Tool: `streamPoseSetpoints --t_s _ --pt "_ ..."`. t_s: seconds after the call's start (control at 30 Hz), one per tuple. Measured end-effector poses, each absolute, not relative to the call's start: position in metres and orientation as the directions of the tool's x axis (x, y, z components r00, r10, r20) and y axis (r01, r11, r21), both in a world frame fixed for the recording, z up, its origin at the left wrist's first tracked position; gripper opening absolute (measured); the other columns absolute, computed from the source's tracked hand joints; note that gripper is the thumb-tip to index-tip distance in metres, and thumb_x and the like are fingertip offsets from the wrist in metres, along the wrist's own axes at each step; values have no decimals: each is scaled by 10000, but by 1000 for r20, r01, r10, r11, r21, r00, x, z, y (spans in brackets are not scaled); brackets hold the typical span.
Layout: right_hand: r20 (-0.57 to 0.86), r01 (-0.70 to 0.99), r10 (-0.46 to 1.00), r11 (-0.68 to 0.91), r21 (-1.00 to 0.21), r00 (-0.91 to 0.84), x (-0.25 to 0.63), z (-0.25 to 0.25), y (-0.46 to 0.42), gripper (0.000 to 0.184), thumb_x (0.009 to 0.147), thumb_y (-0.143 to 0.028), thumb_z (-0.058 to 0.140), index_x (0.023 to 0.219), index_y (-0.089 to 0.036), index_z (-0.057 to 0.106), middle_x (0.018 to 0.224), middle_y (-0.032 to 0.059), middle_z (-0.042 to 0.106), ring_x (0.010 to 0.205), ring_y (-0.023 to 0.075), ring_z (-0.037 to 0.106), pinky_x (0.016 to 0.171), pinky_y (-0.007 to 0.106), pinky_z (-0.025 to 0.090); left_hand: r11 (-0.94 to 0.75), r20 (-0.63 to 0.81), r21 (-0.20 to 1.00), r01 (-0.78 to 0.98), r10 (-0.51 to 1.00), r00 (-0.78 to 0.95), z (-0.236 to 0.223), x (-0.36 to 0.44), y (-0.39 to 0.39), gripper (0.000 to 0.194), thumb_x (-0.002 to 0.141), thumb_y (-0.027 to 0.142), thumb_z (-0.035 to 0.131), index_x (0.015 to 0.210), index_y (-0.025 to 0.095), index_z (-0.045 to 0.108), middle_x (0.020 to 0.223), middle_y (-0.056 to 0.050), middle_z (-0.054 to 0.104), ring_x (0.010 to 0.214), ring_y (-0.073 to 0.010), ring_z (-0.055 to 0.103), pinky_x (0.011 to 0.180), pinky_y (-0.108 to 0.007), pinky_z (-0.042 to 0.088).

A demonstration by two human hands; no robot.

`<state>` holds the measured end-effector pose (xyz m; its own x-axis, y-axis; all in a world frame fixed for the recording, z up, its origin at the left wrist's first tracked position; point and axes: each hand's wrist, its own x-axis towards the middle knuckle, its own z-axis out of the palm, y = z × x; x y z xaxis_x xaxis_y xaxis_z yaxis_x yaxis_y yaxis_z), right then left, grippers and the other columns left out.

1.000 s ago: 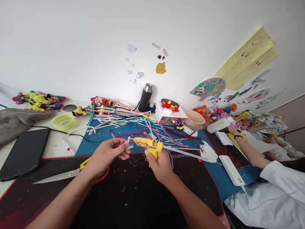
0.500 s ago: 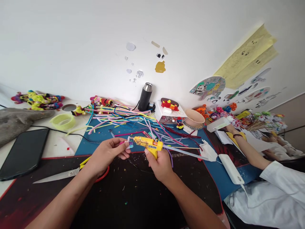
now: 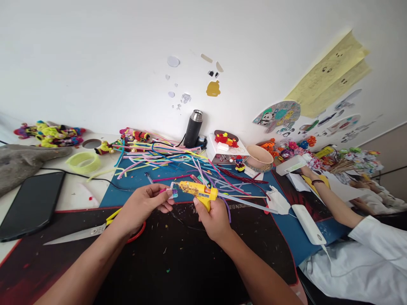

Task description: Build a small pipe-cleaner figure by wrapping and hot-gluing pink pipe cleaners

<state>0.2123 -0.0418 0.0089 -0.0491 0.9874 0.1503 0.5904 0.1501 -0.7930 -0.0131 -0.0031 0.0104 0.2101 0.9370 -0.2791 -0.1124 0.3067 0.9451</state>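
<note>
- L hand (image 3: 141,208): grip is narrow, holding small pink-blue piece (image 3: 174,193) over desk (image 3: 74,188).
- R hand (image 3: 216,222): grip is around yellow glue gun (image 3: 195,190), tip near piece.
- Prob. gluing step; next move needs steady tip, fingers clear.

Near the center of the frame, the yellow glue gun (image 3: 199,191) lies nearly level in the right hand (image 3: 216,220), its nozzle toward the left and its barrel blotched with dark residue. A long, translucent glue stick (image 3: 248,203) juts from its rear, sloping toward the lower right. Just left of the nozzle, the small craft piece (image 3: 173,192), pink, white, purple and teal, is pinched in the left hand (image 3: 148,203); its exact shape is unclear.
</note>
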Motion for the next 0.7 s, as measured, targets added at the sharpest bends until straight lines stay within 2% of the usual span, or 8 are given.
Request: streamPoseSetpoints --t_s 0.47,0.6,0.7 --pt "109 564 994 86 -822 7 211 7 -40 460 969 -498 569 587 -247 509 477 0 551 461 159 548 515 284 399 269 -264 963 14 930 255 16 -10 -8 528 633 672 938 839 211 784 742 -45 803 679 -229 747 645 -306 600" --pt "74 509 995 31 -860 65 211 6 -40 511 967 -529 569 545 -254 483 448 -8 508 457 157 530 529 287 419 298 -280 953 -54 936 215 14 -12 -6 534 644 677 933 832 198 790 745 -54 808 662 -205 739 645 -284 596" --pt "26 470 999 1 -883 47 213 4 -41 535 971 -534 569 525 -251 485 445 -6 495 463 157 531 538 288 430 314 -295 942 -118 943 150 13 -14 -2 546 619 684 946 794 194 782 731 -65 807 634 -196 729 642 -284 600"
